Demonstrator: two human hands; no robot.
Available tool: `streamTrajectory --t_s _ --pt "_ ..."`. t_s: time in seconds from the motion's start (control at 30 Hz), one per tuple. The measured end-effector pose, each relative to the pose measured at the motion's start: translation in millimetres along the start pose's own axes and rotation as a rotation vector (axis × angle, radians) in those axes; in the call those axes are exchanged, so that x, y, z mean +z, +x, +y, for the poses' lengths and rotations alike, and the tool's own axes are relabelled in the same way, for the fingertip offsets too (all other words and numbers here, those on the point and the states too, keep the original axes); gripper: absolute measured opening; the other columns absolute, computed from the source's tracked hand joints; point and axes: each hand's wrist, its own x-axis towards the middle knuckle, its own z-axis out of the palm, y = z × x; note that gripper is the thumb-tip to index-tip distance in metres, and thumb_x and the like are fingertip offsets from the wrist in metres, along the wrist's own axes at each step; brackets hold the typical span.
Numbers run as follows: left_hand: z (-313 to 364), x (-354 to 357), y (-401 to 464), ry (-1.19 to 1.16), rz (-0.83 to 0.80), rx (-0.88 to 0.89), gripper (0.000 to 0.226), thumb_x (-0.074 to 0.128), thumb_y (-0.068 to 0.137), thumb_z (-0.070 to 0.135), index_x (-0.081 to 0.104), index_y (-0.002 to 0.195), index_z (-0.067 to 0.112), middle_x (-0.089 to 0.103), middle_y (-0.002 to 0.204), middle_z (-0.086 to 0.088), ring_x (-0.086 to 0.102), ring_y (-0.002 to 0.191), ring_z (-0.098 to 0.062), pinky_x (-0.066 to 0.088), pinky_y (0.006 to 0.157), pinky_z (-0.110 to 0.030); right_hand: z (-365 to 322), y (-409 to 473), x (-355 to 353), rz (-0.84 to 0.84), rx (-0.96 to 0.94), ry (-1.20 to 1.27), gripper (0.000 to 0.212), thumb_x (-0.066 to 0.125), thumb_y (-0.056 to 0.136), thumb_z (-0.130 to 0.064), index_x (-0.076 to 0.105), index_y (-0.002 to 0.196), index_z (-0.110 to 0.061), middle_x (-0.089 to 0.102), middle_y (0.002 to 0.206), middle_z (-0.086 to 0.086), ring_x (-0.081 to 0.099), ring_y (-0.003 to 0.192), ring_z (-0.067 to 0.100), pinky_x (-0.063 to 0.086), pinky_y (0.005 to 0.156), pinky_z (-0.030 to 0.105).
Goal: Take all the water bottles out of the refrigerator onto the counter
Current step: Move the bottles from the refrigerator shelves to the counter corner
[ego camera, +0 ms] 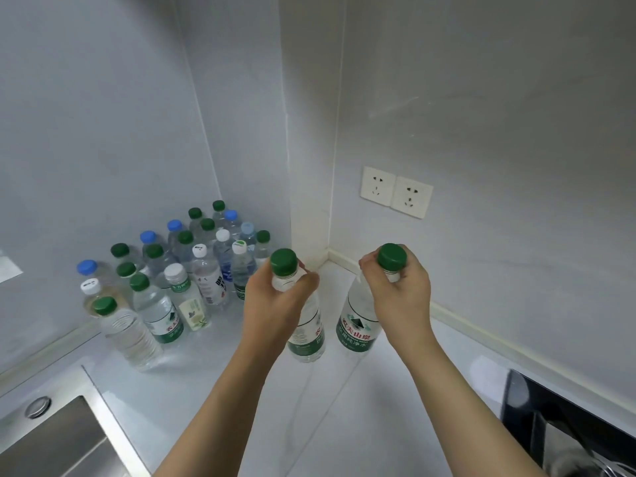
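My left hand (275, 304) grips the neck of a green-capped water bottle (306, 339) that stands upright on the white counter (344, 407). My right hand (401, 297) grips the neck of a second green-capped water bottle (358, 325) just to its right, also upright and close to the counter surface. Several more bottles (179, 270) with green, blue and white caps stand clustered in the counter's far left corner. The refrigerator is out of view.
A steel sink (51, 438) is set into the counter at the lower left. A black cooktop (568, 425) lies at the lower right. Two wall sockets (395, 191) sit above the counter on the right wall.
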Motion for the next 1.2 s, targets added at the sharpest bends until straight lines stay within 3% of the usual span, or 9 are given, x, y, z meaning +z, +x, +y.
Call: streamTrajectory --t_s 0.23,0.37,0.47,0.53,0.7,0.83,0.93,1.03,1.2 --pt "-49 -61 29 0.028 0.086 -0.085 0.011 0.073 0.08 0.01 0.065 0.082 0.017 0.068 0.076 0.0 0.063 0.071 -0.011 0.051 0.069 -0.029 29 1 79 -0.17 0.041 -0.013 0.013 0.066 0.09 -0.017 0.057 0.082 -0.023 0.062 0.076 -0.019 0.057 0.077 0.002 0.046 0.075 0.019" --pt "-77 -87 41 0.042 0.111 -0.11 0.011 0.072 0.08 0.012 0.064 0.087 0.014 0.069 0.08 -0.003 0.064 0.08 -0.024 0.052 0.073 -0.033 54 -1 118 -0.26 0.078 -0.025 0.009 0.066 0.091 -0.022 0.057 0.092 -0.02 0.063 0.088 -0.009 0.058 0.086 0.007 0.044 0.076 0.012" --pt "-93 -103 53 0.067 0.147 -0.12 0.012 0.072 0.081 0.009 0.065 0.086 0.017 0.07 0.081 0.003 0.064 0.082 -0.017 0.05 0.073 -0.021 72 1 148 -0.343 0.104 -0.041 0.01 0.066 0.091 -0.021 0.057 0.094 -0.019 0.064 0.086 -0.011 0.059 0.085 0.005 0.043 0.076 0.01" --pt "-103 -112 63 0.078 0.159 -0.127 0.011 0.072 0.082 0.009 0.064 0.086 0.017 0.069 0.082 0.004 0.064 0.082 -0.014 0.049 0.073 -0.023 83 5 166 -0.407 0.111 -0.043 0.009 0.066 0.09 -0.019 0.058 0.093 -0.019 0.065 0.086 -0.013 0.06 0.085 0.004 0.043 0.077 0.01" --pt "-127 -133 87 0.108 0.163 -0.153 0.017 0.073 0.082 0.01 0.063 0.087 0.023 0.069 0.084 0.017 0.062 0.08 0.002 0.044 0.07 -0.011 111 17 214 -0.519 0.141 -0.077 0.01 0.069 0.088 -0.015 0.059 0.091 -0.017 0.065 0.09 -0.001 0.06 0.088 0.011 0.045 0.08 0.016" --pt "-151 -150 103 0.124 0.192 -0.179 0.022 0.075 0.082 0.011 0.064 0.091 0.027 0.069 0.087 0.017 0.062 0.084 0.0 0.044 0.073 -0.018 130 22 253 -0.549 0.19 -0.12 0.013 0.071 0.086 -0.017 0.06 0.093 -0.02 0.064 0.089 -0.008 0.06 0.086 0.005 0.046 0.078 0.014" --pt "-170 -162 108 0.135 0.209 -0.185 0.023 0.075 0.081 0.009 0.063 0.091 0.025 0.069 0.086 0.008 0.063 0.086 -0.012 0.048 0.075 -0.025 141 25 276 -0.538 0.202 -0.082 0.014 0.072 0.085 -0.017 0.061 0.093 -0.02 0.066 0.084 -0.011 0.062 0.083 0.007 0.048 0.077 0.018" --pt "-181 -168 110 0.135 0.197 -0.187 0.024 0.076 0.08 0.007 0.063 0.09 0.024 0.068 0.084 0.005 0.064 0.078 -0.01 0.049 0.067 -0.017 148 24 294 -0.533 0.175 -0.091 0.019 0.073 0.085 -0.017 0.059 0.088 -0.03 0.064 0.082 -0.019 0.06 0.079 0.0 0.048 0.076 0.015" --pt "-200 -174 118 0.172 0.191 -0.136 0.028 0.079 0.078 0.007 0.062 0.087 0.027 0.068 0.084 0.007 0.064 0.078 -0.012 0.048 0.068 -0.017 164 21 316 -0.522 0.15 -0.082 0.018 0.074 0.084 -0.019 0.059 0.093 -0.026 0.064 0.086 -0.003 0.062 0.084 0.015 0.052 0.08 0.03"
